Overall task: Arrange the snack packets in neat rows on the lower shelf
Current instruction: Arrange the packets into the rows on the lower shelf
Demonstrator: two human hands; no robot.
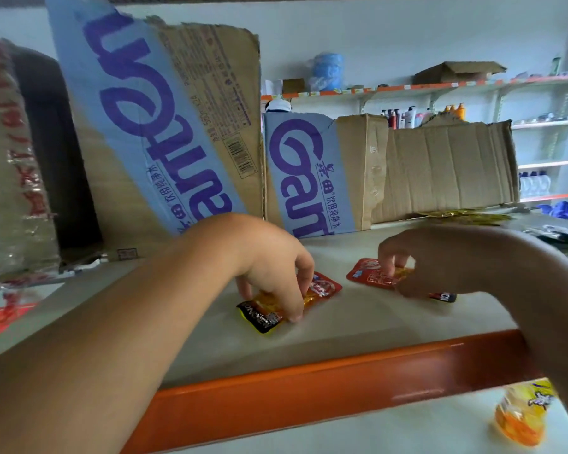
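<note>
Nearest, at the lower right, a yellow packet is seen lying on a pale surface below the orange front edge of the shelf.

On that shelf, two snack packets lie flat, side by side but apart. The left packet, red, orange and black, is held by the left hand. Its fingers are curled down over the packet and pinch it at both sides. The right packet, mostly red, is gripped by the right hand, whose bent fingers are closed on its far edge. Both packets are angled rather than square to the shelf edge.

The step in hand is judged to be the straightening of these two packets as the start of a row. Little of the task appears done, since only two packets are placed here.

For the next move, each packet would need to be turned until its edges run parallel with the orange front edge, and the gap between them closed evenly.

Farther back, torn cardboard boxes are stood against the wall, and a wrapped bundle is at the far left. Beyond, wall shelves with bottles are visible.
</note>
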